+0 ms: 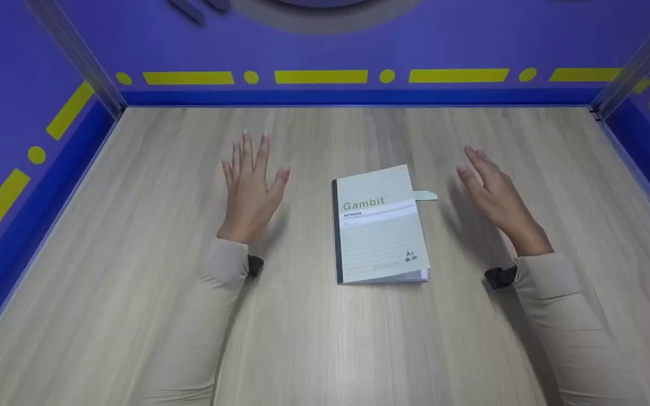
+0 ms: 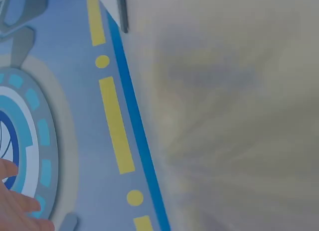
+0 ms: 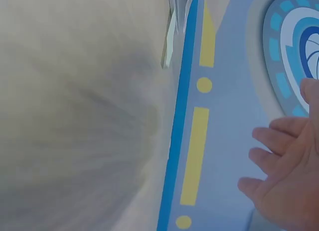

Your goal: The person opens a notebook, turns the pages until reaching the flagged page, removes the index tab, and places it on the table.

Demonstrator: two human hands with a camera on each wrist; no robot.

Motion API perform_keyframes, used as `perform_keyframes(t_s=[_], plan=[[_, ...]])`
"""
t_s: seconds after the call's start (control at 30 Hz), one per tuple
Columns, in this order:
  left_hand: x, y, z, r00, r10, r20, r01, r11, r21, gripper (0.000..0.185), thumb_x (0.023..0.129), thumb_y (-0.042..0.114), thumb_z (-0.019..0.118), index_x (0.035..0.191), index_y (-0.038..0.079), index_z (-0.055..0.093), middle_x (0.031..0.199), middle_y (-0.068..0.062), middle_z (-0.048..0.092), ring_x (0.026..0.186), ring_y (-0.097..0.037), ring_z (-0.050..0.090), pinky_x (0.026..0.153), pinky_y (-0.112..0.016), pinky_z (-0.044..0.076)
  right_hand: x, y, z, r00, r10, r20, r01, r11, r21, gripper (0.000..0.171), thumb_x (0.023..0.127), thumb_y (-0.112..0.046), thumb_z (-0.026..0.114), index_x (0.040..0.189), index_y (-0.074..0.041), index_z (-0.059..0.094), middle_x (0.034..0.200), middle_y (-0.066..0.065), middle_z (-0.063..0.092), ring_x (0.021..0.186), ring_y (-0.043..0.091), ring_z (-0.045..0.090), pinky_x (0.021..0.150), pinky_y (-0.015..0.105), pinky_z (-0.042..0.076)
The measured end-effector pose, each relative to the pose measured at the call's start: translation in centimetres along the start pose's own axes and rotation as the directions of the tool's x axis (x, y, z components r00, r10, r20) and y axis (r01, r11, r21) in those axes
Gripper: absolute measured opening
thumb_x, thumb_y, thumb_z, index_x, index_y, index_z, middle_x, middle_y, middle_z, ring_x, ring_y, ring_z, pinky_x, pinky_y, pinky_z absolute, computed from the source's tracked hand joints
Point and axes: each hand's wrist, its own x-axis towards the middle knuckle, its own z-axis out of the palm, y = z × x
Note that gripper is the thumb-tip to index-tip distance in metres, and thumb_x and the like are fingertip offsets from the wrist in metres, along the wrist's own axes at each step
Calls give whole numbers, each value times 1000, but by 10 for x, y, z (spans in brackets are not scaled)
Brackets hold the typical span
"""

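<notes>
A pale notebook (image 1: 381, 237) with a dark spine and "Gambit" printed on its cover lies on the table between the two hands. Its cover is slightly raised at the lower right, and a pale green tab (image 1: 426, 195) sticks out from its right side. Left of the notebook, the left hand (image 1: 251, 189) is held with fingers straight and spread, nothing in it. On the other side, the right hand (image 1: 497, 194) is apart from the tab, its fingers extended and empty. In the right wrist view the tab (image 3: 169, 44) appears at the top, beyond the right hand (image 3: 286, 166).
The wood-grain table (image 1: 297, 338) is bounded by a blue back wall (image 1: 325, 56) with yellow markings and by side walls, the left wall (image 1: 14, 141) among them. Dark bands with small devices (image 1: 500, 277) sit at both wrists, below beige sleeves.
</notes>
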Motion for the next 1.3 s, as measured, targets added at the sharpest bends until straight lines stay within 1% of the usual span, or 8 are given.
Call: perform_keyframes(t_s=[0.13,0.33,0.47,0.63,0.87,1.0,1.17,1.3], plan=[[-2,2,3,999,1,54,5,995,-101,69,99,50,39,156,20,13,163,-11,0,151,-29,-5,119,-54,-5,1,-3,6,997,-3,76,2,1000,22,65,101,-47,36,153,-9,24,159,20,15,148,39,10,116,60,10],[-5,3,8,992,2,126,21,982,-186,67,99,49,38,156,21,14,164,-6,-1,151,-24,-5,120,-48,-8,3,-6,16,981,-24,193,18,999,29,62,102,-46,33,152,-8,27,160,21,12,148,41,8,117,60,3],[-4,3,10,989,16,148,16,977,-211,67,99,48,39,155,19,16,164,-5,-1,151,-25,-5,120,-48,-8,4,-8,22,964,-40,264,37,999,15,61,103,-44,32,151,-7,27,159,21,14,148,39,8,119,56,2],[-4,5,10,982,46,184,-4,976,-219,68,99,47,40,155,18,16,163,-6,-2,151,-25,-6,120,-48,-9,4,-12,28,943,-31,332,40,999,-20,60,103,-45,30,152,-10,27,159,19,17,148,40,8,118,57,2],[-3,6,11,973,78,215,-28,974,-226,68,99,48,40,155,18,15,163,-8,-1,151,-24,-6,119,-48,-9,4,-13,35,931,-94,354,88,996,33,61,103,-44,34,152,-8,28,158,17,22,149,35,11,119,54,2],[-3,6,12,972,96,216,-47,975,-219,69,99,48,40,155,18,15,163,-8,-1,151,-26,-6,119,-51,-9,3,-13,36,928,-96,359,86,995,44,62,103,-45,34,152,-9,27,159,15,21,149,33,11,120,51,4],[-4,8,13,970,105,218,-61,978,-201,69,98,49,40,155,18,16,163,-8,1,151,-25,-5,119,-53,-7,2,-15,34,927,-84,364,69,996,55,63,101,-47,36,153,-13,25,160,13,20,149,33,11,119,55,10],[-3,11,13,969,118,217,-78,979,-187,70,98,49,42,155,17,18,163,-8,2,151,-24,-4,119,-53,-6,2,-18,34,925,-111,364,87,993,81,63,101,-46,37,154,-15,22,161,12,19,149,32,11,118,55,14]])
